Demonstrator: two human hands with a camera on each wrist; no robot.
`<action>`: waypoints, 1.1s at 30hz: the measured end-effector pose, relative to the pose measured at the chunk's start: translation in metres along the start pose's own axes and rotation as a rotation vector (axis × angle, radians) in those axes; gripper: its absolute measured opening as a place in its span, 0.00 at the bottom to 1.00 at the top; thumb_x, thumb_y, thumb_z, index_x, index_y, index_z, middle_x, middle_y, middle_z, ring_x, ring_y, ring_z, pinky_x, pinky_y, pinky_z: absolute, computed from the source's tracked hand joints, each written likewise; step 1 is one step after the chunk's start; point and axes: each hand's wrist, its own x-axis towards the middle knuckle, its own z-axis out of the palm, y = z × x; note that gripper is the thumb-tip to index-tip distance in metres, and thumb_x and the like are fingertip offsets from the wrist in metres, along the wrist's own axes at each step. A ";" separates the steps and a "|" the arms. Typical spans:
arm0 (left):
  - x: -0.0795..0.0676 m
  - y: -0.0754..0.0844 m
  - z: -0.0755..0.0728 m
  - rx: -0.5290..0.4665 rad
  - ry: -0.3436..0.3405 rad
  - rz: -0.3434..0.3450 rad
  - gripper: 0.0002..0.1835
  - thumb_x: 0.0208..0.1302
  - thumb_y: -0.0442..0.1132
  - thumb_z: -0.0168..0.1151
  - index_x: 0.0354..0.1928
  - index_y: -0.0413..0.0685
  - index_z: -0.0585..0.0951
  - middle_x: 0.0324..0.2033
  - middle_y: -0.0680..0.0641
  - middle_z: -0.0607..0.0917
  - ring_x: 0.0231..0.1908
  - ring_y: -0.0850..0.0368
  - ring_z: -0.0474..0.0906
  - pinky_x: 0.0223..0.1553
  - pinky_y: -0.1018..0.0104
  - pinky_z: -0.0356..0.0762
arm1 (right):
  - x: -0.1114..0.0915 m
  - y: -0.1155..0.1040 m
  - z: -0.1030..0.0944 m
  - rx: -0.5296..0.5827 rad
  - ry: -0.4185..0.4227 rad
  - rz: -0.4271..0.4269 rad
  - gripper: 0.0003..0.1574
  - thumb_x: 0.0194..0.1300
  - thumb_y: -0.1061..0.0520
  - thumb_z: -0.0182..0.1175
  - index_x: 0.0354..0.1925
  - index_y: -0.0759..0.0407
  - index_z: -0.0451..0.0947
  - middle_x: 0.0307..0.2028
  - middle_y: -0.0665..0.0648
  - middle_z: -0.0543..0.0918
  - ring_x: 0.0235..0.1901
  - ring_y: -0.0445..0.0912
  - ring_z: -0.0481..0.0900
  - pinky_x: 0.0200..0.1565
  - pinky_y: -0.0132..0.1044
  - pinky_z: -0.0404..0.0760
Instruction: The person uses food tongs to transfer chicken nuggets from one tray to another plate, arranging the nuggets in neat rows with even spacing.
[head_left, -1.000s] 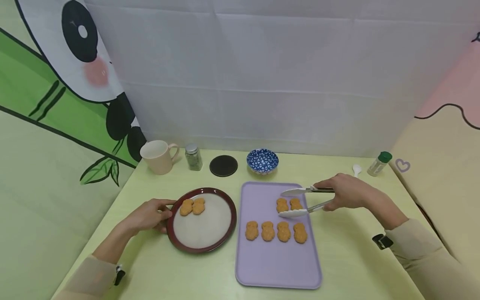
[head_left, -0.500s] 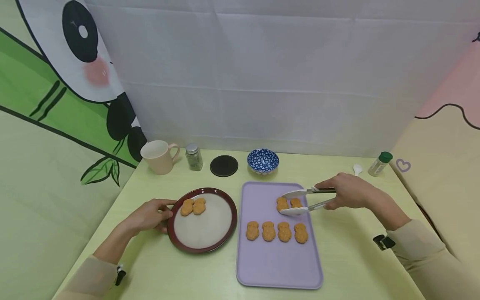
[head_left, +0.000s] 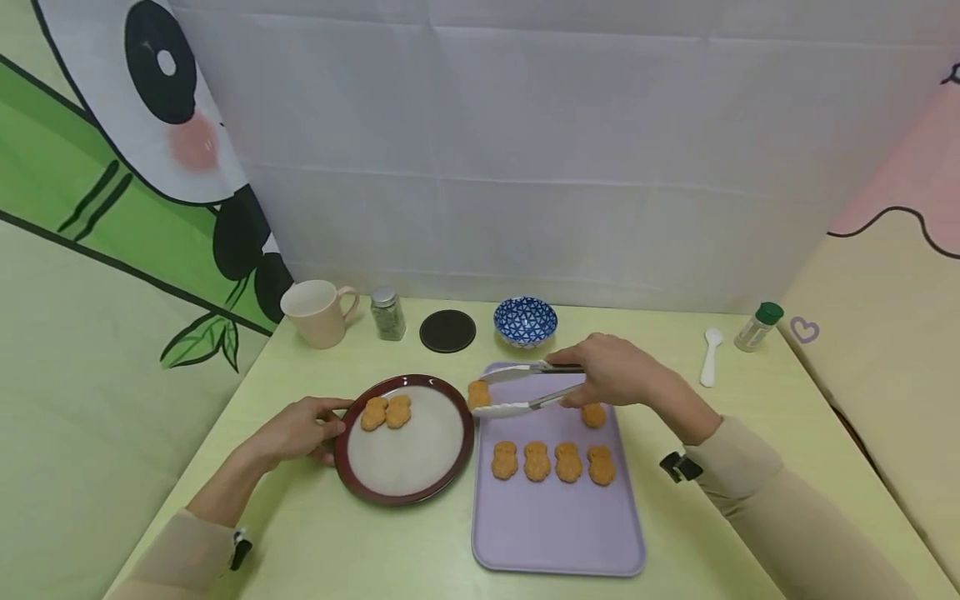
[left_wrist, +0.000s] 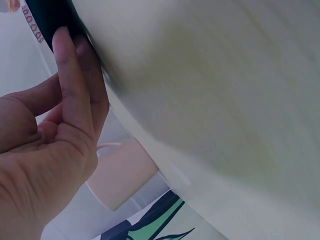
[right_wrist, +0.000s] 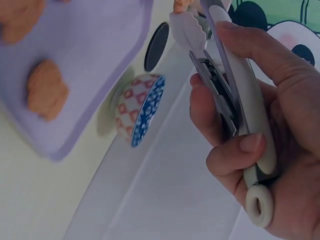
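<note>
My left hand (head_left: 300, 429) grips the left rim of a round, brown-rimmed plate (head_left: 405, 467), which carries two golden nuggets (head_left: 386, 412). In the left wrist view its fingers (left_wrist: 72, 90) lie against the dark plate edge (left_wrist: 52, 17). My right hand (head_left: 622, 372) holds a pair of tongs (head_left: 536, 403), wrapped round the pale handle. Between the tongs' white tips is one nugget (head_left: 479, 394), over the gap between the plate and the lilac tray (head_left: 555, 533). Several nuggets (head_left: 568, 462) lie in a row on the tray, and a single one (head_left: 593, 415) sits behind them.
Along the back stand a mug (head_left: 318, 317), a shaker jar (head_left: 387, 315), a black coaster (head_left: 447, 332) and a blue patterned bowl (head_left: 526, 322). At the right lie a white spoon (head_left: 709, 358) and a green-capped bottle (head_left: 759, 327). A cloth wall closes the back.
The tongs have taken hold of one nugget from the tray's back pair. My right hand has carried it left toward the plate. The left hand and plate have not moved.
</note>
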 end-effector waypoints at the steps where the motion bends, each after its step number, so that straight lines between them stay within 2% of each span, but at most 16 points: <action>1: 0.000 0.000 0.000 0.002 0.000 0.001 0.25 0.67 0.32 0.54 0.66 0.43 0.68 0.39 0.42 0.78 0.24 0.51 0.81 0.28 0.60 0.79 | 0.008 -0.007 0.002 -0.009 0.000 -0.005 0.37 0.47 0.43 0.72 0.56 0.52 0.78 0.34 0.43 0.81 0.26 0.40 0.70 0.30 0.36 0.72; 6: 0.002 -0.002 0.000 0.005 0.002 0.010 0.25 0.67 0.32 0.54 0.66 0.44 0.69 0.39 0.42 0.78 0.24 0.52 0.80 0.27 0.60 0.79 | 0.039 -0.034 0.016 -0.039 -0.015 -0.019 0.37 0.47 0.41 0.72 0.56 0.49 0.78 0.33 0.43 0.80 0.27 0.41 0.70 0.29 0.35 0.72; 12: 0.002 -0.003 0.000 0.005 0.004 0.018 0.24 0.66 0.32 0.54 0.65 0.43 0.69 0.39 0.42 0.78 0.23 0.52 0.80 0.26 0.60 0.78 | 0.058 -0.049 0.026 -0.045 -0.031 -0.022 0.36 0.48 0.41 0.71 0.56 0.48 0.78 0.32 0.42 0.79 0.28 0.40 0.71 0.29 0.33 0.73; 21: 0.000 -0.001 0.000 -0.003 0.003 0.011 0.24 0.66 0.32 0.54 0.65 0.43 0.69 0.38 0.42 0.78 0.23 0.52 0.80 0.26 0.60 0.79 | 0.067 -0.055 0.033 -0.007 -0.051 -0.040 0.37 0.48 0.44 0.72 0.57 0.52 0.78 0.43 0.49 0.83 0.28 0.42 0.72 0.33 0.34 0.74; 25: 0.001 -0.001 0.000 -0.015 0.001 0.012 0.25 0.66 0.32 0.54 0.65 0.43 0.69 0.38 0.41 0.78 0.23 0.52 0.80 0.26 0.60 0.79 | 0.067 -0.056 0.034 -0.011 -0.057 -0.019 0.37 0.48 0.44 0.73 0.57 0.51 0.78 0.42 0.47 0.83 0.27 0.42 0.71 0.32 0.33 0.74; 31: 0.001 -0.002 0.000 -0.005 0.000 0.018 0.25 0.66 0.32 0.54 0.65 0.43 0.69 0.38 0.42 0.78 0.23 0.52 0.80 0.26 0.60 0.79 | 0.068 -0.055 0.035 -0.039 -0.052 -0.006 0.39 0.46 0.42 0.72 0.57 0.48 0.77 0.35 0.43 0.80 0.28 0.42 0.71 0.31 0.34 0.74; 33: 0.001 -0.002 -0.001 -0.009 -0.001 0.014 0.25 0.66 0.32 0.54 0.65 0.43 0.69 0.38 0.42 0.78 0.23 0.51 0.80 0.27 0.59 0.79 | 0.066 -0.054 0.034 -0.039 -0.051 -0.001 0.40 0.46 0.41 0.73 0.58 0.48 0.77 0.36 0.42 0.80 0.30 0.41 0.72 0.31 0.34 0.74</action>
